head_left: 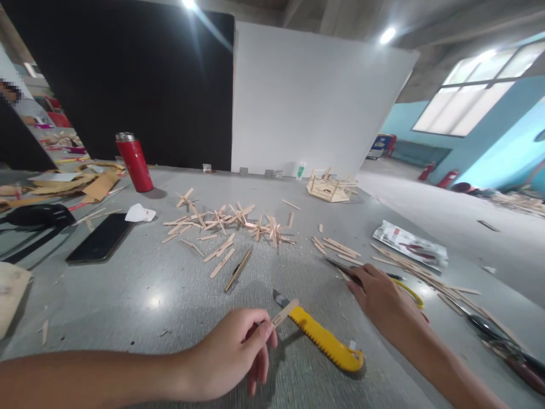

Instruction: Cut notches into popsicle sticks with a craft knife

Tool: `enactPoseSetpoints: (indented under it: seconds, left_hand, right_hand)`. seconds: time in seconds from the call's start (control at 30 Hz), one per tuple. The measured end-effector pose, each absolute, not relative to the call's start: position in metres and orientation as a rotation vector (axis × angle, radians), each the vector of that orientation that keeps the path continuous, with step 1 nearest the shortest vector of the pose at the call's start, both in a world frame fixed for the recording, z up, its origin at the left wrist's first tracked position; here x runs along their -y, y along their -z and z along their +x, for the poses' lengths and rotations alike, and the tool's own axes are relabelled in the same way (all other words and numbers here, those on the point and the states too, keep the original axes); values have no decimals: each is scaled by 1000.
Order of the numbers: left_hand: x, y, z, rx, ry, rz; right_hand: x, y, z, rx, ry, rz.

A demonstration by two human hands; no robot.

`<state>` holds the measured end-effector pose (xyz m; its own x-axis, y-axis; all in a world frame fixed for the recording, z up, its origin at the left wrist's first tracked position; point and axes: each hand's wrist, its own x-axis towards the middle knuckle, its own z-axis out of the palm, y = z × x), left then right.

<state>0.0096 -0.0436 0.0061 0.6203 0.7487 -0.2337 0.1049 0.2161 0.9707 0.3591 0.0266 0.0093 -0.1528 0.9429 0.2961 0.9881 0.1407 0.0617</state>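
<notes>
Head view shows a flat wooden stick (286, 312) pinched between thumb and fingers of the left hand (234, 352), its free end at the front of a yellow utility knife (327, 341) lying on the grey table (106, 318). Farther right, the right hand (378, 295) has its fingers at a slim dark tool (338, 265); whether they grip it, I cannot tell. Beyond lie scattered sticks (244, 215), a phone (101, 238) and an upright red bottle (135, 165).

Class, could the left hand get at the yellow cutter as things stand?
Probably yes: the yellow cutter lies close by the left hand, most of its handle uncovered, though a wooden stick occupies that hand's grip.
</notes>
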Motion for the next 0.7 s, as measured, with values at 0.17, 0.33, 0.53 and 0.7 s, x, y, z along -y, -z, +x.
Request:
enactPoseSetpoints:
  seconds: [0.17, 0.33, 0.53, 0.7]
  left_hand:
    - [39, -30, 5, -911, -823, 1231]
    - [30, -49, -1, -947, -1101, 1132]
    - [37, -43, 4, -945, -989, 1179]
    - [52, -34, 8, -912, -957, 1310]
  right_hand:
    - [-25, -16, 346, 2265, 295, -1798]
    - [10, -30, 285, 2429, 158, -1384]
    - [45, -30, 240, 2677, 8, -1040]
    - [10, -47, 228, 2656, 165, -1118]
